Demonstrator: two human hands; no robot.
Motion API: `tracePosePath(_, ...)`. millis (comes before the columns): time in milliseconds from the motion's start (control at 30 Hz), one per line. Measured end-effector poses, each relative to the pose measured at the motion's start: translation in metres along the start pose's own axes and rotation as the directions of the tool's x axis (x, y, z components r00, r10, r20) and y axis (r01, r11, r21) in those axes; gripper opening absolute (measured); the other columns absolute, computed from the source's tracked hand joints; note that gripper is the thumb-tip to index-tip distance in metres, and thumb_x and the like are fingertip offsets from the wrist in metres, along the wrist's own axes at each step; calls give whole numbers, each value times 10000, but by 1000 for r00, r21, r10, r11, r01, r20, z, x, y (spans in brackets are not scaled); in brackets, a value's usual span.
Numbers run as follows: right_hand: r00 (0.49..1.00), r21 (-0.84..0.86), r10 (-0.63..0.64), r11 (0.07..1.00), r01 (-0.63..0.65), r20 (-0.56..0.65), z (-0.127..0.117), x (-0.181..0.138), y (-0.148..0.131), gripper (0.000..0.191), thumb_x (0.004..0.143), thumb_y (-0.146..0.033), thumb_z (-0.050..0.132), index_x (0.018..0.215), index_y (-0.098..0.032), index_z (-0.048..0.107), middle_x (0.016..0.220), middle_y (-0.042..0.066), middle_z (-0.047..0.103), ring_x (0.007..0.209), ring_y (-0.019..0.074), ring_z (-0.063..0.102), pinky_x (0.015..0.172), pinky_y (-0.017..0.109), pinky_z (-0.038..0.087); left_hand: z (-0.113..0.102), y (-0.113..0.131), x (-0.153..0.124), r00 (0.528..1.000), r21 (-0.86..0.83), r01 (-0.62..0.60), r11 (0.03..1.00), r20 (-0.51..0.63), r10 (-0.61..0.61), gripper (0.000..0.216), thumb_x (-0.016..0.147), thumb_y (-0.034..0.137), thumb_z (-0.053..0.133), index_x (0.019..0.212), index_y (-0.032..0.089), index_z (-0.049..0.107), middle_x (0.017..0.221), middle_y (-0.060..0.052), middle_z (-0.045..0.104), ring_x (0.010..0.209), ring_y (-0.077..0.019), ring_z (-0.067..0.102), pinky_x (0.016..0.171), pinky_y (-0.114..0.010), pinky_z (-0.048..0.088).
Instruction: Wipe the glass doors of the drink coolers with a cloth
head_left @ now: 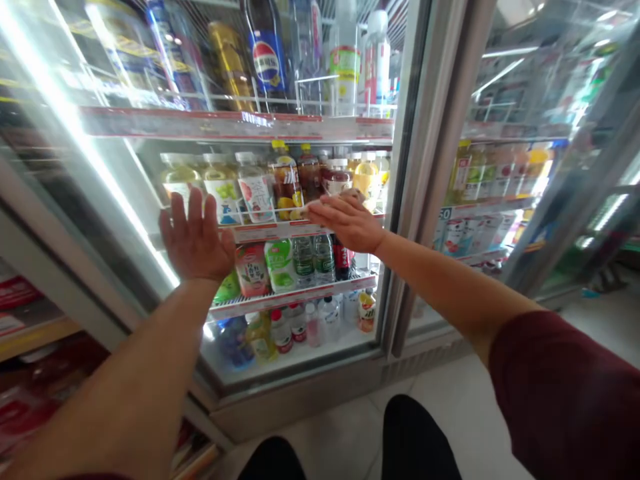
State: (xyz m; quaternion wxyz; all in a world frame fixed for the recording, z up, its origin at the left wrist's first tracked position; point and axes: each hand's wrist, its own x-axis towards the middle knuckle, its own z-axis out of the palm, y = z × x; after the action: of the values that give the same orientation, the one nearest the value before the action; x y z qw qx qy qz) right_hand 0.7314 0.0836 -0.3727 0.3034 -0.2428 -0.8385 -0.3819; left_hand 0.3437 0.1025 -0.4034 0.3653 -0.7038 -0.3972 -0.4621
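Note:
My left hand (196, 237) is raised in front of a drinks cooler, its fingers spread and upright. Nothing is in it. Behind those fingers stands a row of white-capped bottles (220, 187) on the middle shelf. My right hand (350, 221) reaches in from the right with fingers stretched out to the left, near the price-strip edge of the same shelf (270, 231). Close to its fingertips are a yellow-capped bottle with a lemon label (286, 177) and a dark-red drink bottle (337, 175). Whether the hand touches either cannot be made out.
Large bottles, one a Pepsi bottle (267, 57), fill the upper shelf. Lower down stand a green-labelled bottle (280, 263) and several water bottles (314, 257). A metal door frame (430, 167) divides off another cooler at right. Packaged goods (30, 400) sit at lower left.

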Motion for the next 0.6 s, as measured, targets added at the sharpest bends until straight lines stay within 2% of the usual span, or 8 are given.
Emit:
tracePosePath(100,960,-6,216,975,-220,-177,-11,12,22,642,1106,-154,336,1721,-333,371,1689,3,546,1635,253,404,1379,525,288,1,1,0,1000,-3,22,1000,-3,-22,766,1056,435,447,1749,167,257,1822,-138,179,1718,-343,15,1366,-681,25)
tracePosePath(200,907,21,344,937,-349,-243,-5,0,15,644,1114,-183,304,1739,-336,331,1701,31,530,1646,301,386,1379,587,280,0,3,0,1000,-6,17,1000,-19,-17,762,1054,432,457,1738,147,285,1816,-149,197,1716,-348,38,1370,-674,25)
tracePosePath(267,929,19,316,948,-319,-193,2,-17,1,642,1116,-186,325,1726,-381,352,1659,11,582,1615,285,444,1363,555,333,-1,4,1,1000,-10,22,1000,-10,-23,769,1047,432,470,1735,141,289,1814,-152,197,1716,-351,35,1369,-677,28)
tracePosePath(333,973,8,208,978,-208,-102,5,-31,-9,632,1117,-177,362,1698,-422,402,1610,-29,634,1573,244,508,1338,486,394,-3,5,1,999,-22,42,999,13,-42,780,1036,438,483,1733,143,294,1813,-152,202,1716,-355,32,1367,-684,23)
tracePosePath(400,993,2,107,994,-107,-42,0,-33,-5,604,1118,-180,394,1665,-427,464,1592,-55,650,1553,211,532,1325,431,417,-3,6,2,999,-26,51,998,21,-50,777,1034,439,484,1729,143,304,1810,-152,214,1716,-355,41,1368,-682,20)
tracePosePath(433,993,-8,100,995,-101,-55,-4,-30,2,582,1119,-190,401,1646,-418,499,1593,-58,649,1553,204,532,1326,418,415,-4,7,2,999,-24,47,999,18,-47,773,1036,438,482,1727,140,309,1809,-153,219,1715,-354,47,1369,-679,20)
tracePosePath(500,972,-34,180,982,-187,-150,-13,-19,19,555,1119,-204,381,1622,-365,550,1617,-33,628,1574,215,504,1347,429,380,-4,8,2,999,-23,49,999,4,-49,761,1042,435,470,1724,138,314,1809,-150,224,1715,-354,55,1371,-675,25)
tracePosePath(600,893,-44,329,932,-359,-307,-13,-11,33,564,1124,-230,315,1644,-228,534,1682,69,555,1636,279,408,1381,491,291,-5,10,3,998,-51,64,997,7,-64,762,1039,445,473,1721,140,324,1807,-142,238,1715,-354,61,1373,-675,23)
